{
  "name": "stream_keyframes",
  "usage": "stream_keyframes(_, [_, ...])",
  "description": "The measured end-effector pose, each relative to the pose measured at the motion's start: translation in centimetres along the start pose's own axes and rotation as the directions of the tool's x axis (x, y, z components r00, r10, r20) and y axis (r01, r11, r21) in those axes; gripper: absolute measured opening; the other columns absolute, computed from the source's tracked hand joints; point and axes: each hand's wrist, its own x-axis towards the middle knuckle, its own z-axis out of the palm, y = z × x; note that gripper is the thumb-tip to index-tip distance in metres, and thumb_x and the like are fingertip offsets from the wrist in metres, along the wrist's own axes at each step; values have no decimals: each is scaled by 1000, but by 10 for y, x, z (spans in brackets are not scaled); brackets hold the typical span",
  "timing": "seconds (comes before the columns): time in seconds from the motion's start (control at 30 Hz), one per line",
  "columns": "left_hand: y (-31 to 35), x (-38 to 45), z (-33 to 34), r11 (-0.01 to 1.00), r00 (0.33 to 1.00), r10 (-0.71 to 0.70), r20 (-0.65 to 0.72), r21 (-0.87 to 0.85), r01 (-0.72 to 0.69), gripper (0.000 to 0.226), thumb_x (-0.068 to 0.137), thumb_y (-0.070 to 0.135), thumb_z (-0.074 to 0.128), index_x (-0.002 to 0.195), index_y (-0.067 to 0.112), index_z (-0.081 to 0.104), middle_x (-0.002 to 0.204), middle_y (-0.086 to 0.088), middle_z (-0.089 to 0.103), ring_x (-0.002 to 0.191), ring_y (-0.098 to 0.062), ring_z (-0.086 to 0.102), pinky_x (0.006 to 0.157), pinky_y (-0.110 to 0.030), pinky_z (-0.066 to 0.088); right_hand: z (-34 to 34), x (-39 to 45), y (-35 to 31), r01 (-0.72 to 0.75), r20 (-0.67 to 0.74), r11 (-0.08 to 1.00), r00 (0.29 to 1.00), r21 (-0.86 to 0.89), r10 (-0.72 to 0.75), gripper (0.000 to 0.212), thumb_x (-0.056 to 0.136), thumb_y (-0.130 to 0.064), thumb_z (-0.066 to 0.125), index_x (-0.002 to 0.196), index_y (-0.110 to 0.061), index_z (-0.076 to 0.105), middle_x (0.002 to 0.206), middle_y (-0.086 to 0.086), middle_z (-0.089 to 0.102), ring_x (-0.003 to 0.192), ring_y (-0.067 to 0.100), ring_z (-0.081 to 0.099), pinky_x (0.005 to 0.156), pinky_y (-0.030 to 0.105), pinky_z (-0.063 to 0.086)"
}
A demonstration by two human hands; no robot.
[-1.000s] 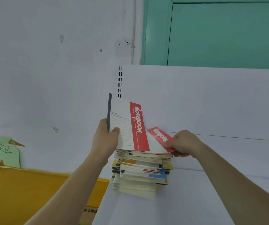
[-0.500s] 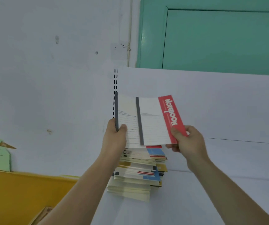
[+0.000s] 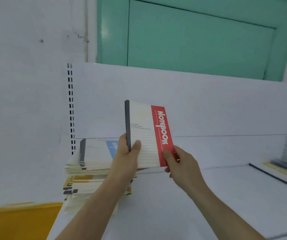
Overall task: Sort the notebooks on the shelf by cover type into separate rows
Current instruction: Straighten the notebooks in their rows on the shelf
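i see the left hand [image 3: 127, 158] gripping the dark spine of a red-banded notebook [image 3: 148, 134], thumb across its lined cover, held upright above the shelf [image 3: 182, 205]. the right hand [image 3: 179, 163] pinches its lower red corner. the notebook stack [image 3: 90, 172] sits just left, with more notebooks [image 3: 286, 168] far right.

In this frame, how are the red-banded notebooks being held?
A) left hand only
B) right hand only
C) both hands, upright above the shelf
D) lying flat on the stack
C: the left hand grips the spine edge and the right hand pinches the red band of the red-banded notebooks, upright.
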Motion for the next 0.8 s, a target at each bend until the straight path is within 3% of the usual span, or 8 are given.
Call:
stream_keyframes(0.1, [-8, -5, 41, 994, 995, -67, 79, -81, 74, 25, 105, 18, 46, 121, 37, 48, 117, 7, 64, 104, -16, 64, 81, -38, 60, -39, -6, 23, -40, -92, 999, 995, 2, 40, 25, 104, -28, 42, 110, -30, 66, 80, -9, 69, 65, 8, 64, 63, 23, 53])
stream_keyframes(0.2, [-17, -16, 85, 987, 976, -112, 189, -89, 130, 30, 106, 17, 44, 131, 34, 44, 117, 6, 65, 104, -18, 66, 79, -43, 62, -82, -13, 48, -60, -181, 998, 982, -9, 58, 24, 100, -22, 49, 104, -35, 69, 77, -9, 70, 58, 10, 63, 69, 32, 57])
stream_keyframes(0.27, [-23, -24, 118, 993, 968, -99, 231, -40, 111, 28, 106, 18, 43, 130, 32, 45, 114, 9, 65, 99, -15, 67, 72, -37, 62, -112, -18, 67, -70, -215, 996, 975, -53, 57, 26, 100, -23, 52, 118, -36, 65, 88, -11, 71, 64, 9, 66, 76, 35, 58])
stream_keyframes(0.37, [-35, -37, 176, 985, 969, -30, 246, 169, -12, 22, 106, 21, 40, 127, 29, 39, 110, 10, 62, 89, -11, 65, 61, -30, 60, -161, -27, 99, -62, -215, 980, 976, -189, 20, 40, 101, -26, 52, 138, -38, 49, 106, -14, 66, 83, 6, 66, 80, 20, 53])
stream_keyframes(0.43, [-45, -44, 219, 921, 968, 58, 244, 360, -146, 25, 106, 23, 40, 131, 23, 36, 116, 4, 61, 86, -14, 62, 68, -34, 59, -197, -30, 125, -38, -167, 949, 986, -313, -15, 39, 100, -28, 53, 139, -33, 50, 110, -8, 64, 90, 10, 64, 84, 22, 52])
stream_keyframes(0.5, [-57, -50, 262, 852, 964, 127, 235, 471, -228, 36, 105, 25, 41, 139, 18, 32, 122, 1, 61, 90, -16, 59, 76, -34, 54, -233, -32, 150, -18, -33, 918, 999, -395, 5, 46, 94, -37, 60, 139, -30, 49, 115, -3, 62, 99, 12, 61, 90, 28, 51])
stream_keyframes(0.6, [-71, -58, 323, 799, 965, 134, 226, 552, -240, 46, 104, 26, 41, 147, 16, 27, 123, -5, 58, 96, -22, 62, 79, -40, 56, -287, -33, 183, -1, 165, 856, 981, -518, 101, 68, 84, -54, 67, 143, -39, 36, 126, -10, 53, 110, 7, 56, 93, 19, 45])
stream_keyframes(0.8, [-98, -59, 404, 687, 951, 100, 293, 671, -279, 45, 103, 31, 42, 143, 13, 34, 114, -5, 50, 89, -19, 58, 76, -34, 53, -357, -17, 240, 14, 223, 777, 961, -629, 163, 62, 91, -46, 64, 146, -30, 39, 129, -2, 55, 113, 13, 54, 94, 23, 43])
